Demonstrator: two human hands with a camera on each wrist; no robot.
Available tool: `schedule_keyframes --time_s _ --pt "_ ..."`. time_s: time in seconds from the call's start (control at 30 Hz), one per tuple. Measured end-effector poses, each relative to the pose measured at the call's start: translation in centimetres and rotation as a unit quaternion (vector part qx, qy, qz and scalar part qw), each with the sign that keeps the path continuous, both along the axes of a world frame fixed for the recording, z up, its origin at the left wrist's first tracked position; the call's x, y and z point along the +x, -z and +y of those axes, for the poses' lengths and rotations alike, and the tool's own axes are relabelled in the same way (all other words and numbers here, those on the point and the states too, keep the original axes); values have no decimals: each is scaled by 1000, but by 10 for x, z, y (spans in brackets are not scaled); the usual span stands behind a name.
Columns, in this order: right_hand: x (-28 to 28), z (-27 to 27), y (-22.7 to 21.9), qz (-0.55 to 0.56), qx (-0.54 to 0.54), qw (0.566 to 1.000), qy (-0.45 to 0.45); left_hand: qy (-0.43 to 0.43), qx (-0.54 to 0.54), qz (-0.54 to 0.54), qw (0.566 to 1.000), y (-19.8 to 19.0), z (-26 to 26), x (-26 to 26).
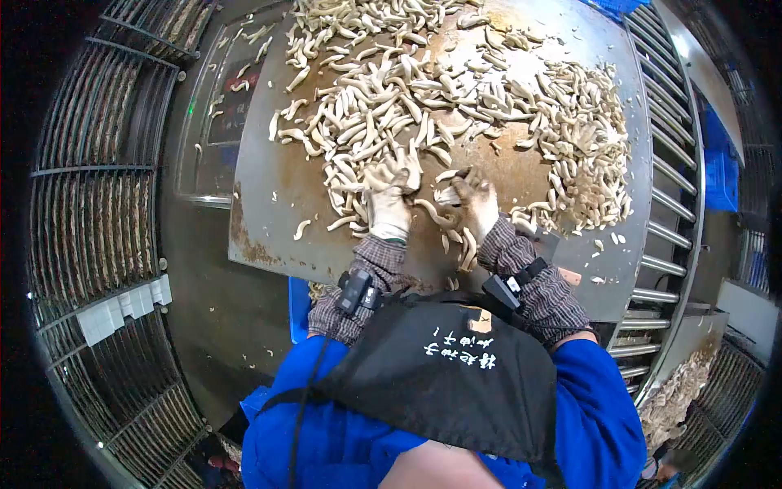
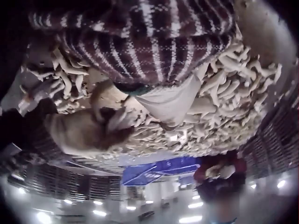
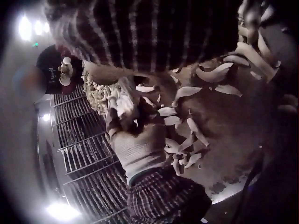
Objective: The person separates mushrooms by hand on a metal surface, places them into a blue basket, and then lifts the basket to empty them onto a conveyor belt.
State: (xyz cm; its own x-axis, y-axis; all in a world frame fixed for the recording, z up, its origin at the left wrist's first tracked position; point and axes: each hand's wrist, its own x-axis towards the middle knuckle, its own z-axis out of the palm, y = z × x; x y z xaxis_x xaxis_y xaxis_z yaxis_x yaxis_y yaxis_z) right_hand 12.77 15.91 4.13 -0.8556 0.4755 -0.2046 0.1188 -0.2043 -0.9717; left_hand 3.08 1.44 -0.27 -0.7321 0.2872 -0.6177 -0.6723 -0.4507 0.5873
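Observation:
Both hands wear pale work gloves with dark, soiled fingers. My left hand grips a few pale, elongated mushrooms at the near edge of the heap. In the right wrist view, the left hand has its fingers curled round a whitish bunch. Just across a small gap, my right hand pinches a pale mushroom between thumb and fingers. The left wrist view shows this right hand from the side. Loose mushrooms lie beside and below the right wrist.
A large mushroom heap spreads over the metal table, with another pile at right. A roller conveyor runs along the right side. Slatted racks stand at left. Another person is across the table.

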Motion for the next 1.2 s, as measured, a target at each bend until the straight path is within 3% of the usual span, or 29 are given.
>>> schedule_keyframes --time_s 0.07,0.1,0.17,0.2,0.23,0.3,0.37,0.4,0.43,0.5,0.53,0.57,0.6,0.63,0.67,0.7,0.73,0.77,0.83,0.87,0.9,0.93,0.97,1.0,1.03,1.07,1.1,1.17,1.2 --pt "-6 2 -17 -55 -178 981 51 59 59 91 992 16 -3 -1" --pt "-7 4 -16 -56 -180 981 53 125 102 55 985 1 -4 1" --pt "-9 8 -9 -66 -286 954 -65 93 88 152 980 -42 13 18" --pt "-16 1 4 -37 -220 975 -17 70 78 150 983 -33 13 12" --pt "-12 8 13 -35 -220 975 -16 45 69 146 986 -24 12 7" --pt "-5 23 7 -98 -231 967 -43 149 56 33 987 -26 -10 -12" --pt "-11 19 6 -70 -265 961 -42 118 66 113 984 -26 4 0" --pt "-14 14 -3 -63 -197 976 -75 124 73 146 979 -31 11 6" --pt "-15 14 -1 16 -71 990 -120 128 80 179 972 -37 18 12" --pt "-18 14 -3 180 196 955 -131 98 7 160 982 -30 11 -3" --pt "-14 18 -5 19 -42 997 -66 55 -33 200 978 -26 11 -9" --pt "-14 20 -17 -147 -276 950 4 74 -82 222 969 -33 6 -13" --pt "-18 20 -28 -183 -227 956 11 132 -133 254 949 -42 7 -16" --pt "-20 20 -7 -183 -229 956 11 162 -155 292 930 -43 11 -12" --pt "-25 18 31 -107 -230 967 -12 189 -178 329 908 -43 16 -8" --pt "-31 14 31 -30 -229 972 -35 258 -232 340 874 -43 19 -3" --pt "-33 9 30 -27 -223 973 -43 326 -282 354 830 -44 21 2" --pt "-35 13 36 -26 -225 973 -41 338 -274 355 827 -30 20 -1" --pt "-39 27 50 -17 -130 991 -11 265 -186 301 897 -2 16 -9" --pt "-40 33 -22 -154 -176 972 12 321 -271 251 872 -49 15 -17" --pt "-42 41 11 -75 -250 965 -1 334 -309 270 848 -55 12 -26" --pt "-45 47 12 -127 -219 967 -32 308 -304 357 828 -22 8 -27" --pt "-48 51 11 -179 -187 964 -63 307 -293 374 825 0 9 -26" --pt "-51 44 24 -132 -181 970 -90 307 -281 390 822 12 11 -24" --pt "-56 35 37 -84 -174 974 -118 333 -265 336 840 25 15 -22" --pt "-61 30 24 -34 -251 963 -93 339 -418 428 726 -7 20 -23" --pt "-67 32 45 6 -125 989 -78 387 -440 398 706 -31 24 -35" --pt "-70 33 25 -45 -181 981 -62 343 -382 354 782 -59 34 -43" --pt "-74 35 18 -46 -182 980 -62 224 -351 453 788 -43 35 -41"
